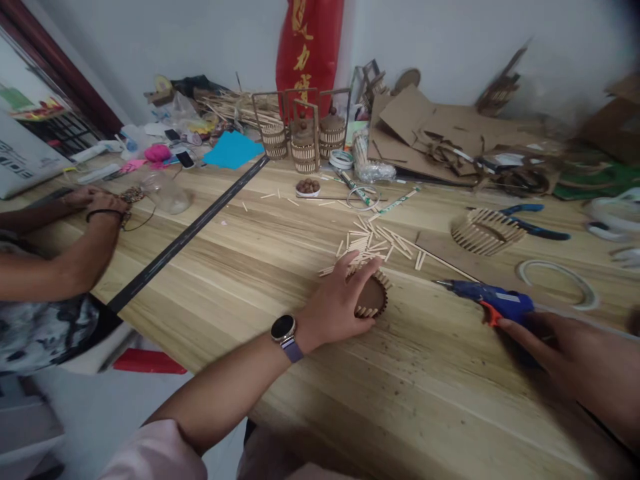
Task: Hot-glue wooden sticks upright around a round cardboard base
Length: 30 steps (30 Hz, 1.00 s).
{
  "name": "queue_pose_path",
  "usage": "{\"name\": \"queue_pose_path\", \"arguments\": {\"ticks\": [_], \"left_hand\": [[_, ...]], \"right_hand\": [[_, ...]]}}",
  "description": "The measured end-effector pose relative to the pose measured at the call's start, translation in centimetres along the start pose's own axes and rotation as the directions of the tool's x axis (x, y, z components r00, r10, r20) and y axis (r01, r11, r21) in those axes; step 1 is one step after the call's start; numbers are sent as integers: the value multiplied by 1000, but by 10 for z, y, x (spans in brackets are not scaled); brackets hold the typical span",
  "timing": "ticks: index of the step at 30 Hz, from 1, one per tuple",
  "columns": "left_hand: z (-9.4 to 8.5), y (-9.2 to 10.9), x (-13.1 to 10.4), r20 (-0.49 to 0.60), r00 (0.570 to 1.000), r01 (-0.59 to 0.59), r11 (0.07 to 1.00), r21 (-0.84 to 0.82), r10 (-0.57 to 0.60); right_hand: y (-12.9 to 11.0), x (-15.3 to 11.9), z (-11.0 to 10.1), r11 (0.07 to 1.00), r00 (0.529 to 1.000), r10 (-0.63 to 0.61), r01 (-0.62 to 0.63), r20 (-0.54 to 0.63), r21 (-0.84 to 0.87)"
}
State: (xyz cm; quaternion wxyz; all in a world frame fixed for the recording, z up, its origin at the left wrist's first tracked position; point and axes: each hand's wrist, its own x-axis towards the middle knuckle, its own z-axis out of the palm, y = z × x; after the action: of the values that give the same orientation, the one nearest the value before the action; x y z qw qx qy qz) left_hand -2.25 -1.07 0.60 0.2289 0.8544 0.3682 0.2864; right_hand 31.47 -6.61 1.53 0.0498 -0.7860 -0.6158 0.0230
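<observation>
Pale wood-grained counter [280, 267] against a gray wall [200, 40]: close to the near edge, a person's left hand [340, 303] arches half open over a brown disc [373, 297] fringed with short sticks, thumb at its near rim, fingers parted across the far side, in what looks like a light hold. The right hand [590, 360] is closed around a blue glue gun [505, 303], index finger at the orange trigger [491, 314]; whether it is squeezed cannot be told. The gun's long axis runs leftward, nozzle toward the disc, near but apart; the left hand is the nearer to the disc. Just beyond lie loose sticks [365, 241]; farther right, a stick-fringed ring [487, 231] rests beside blue-handled pliers [547, 233]. Toward the far edge stand small baskets [306, 155] with tall handles, cardboard [410, 113] heaped to their right.
</observation>
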Motion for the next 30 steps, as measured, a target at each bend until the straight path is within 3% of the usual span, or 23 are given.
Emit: {"name": "queue_pose_path", "arguments": {"ticks": [3,6,15,22,26,30], "left_hand": [[0,0,0,-2,1000,3,1000,-2,-3],[-1,-1,0,9,1000,15,1000,-14,-15],[-1,-4,0,-41,999,-2,1000,16,2],[-2,-6,2,-74,997,16,999,35,-14],[-1,-6,2,-80,996,34,999,36,-31],[-1,-5,0,-77,996,42,999,20,-40]], "right_hand": [[-23,-2,-14,994,989,83,-91,121,60],[-32,-2,-21,993,984,91,-101,154,56],[-33,-5,-21,993,997,21,-29,73,117],[-22,-5,-19,928,989,84,-121,120,353],[-27,-12,-19,744,992,92,-127,87,657],[-51,-27,-23,407,936,257,-332,242,851]]}}
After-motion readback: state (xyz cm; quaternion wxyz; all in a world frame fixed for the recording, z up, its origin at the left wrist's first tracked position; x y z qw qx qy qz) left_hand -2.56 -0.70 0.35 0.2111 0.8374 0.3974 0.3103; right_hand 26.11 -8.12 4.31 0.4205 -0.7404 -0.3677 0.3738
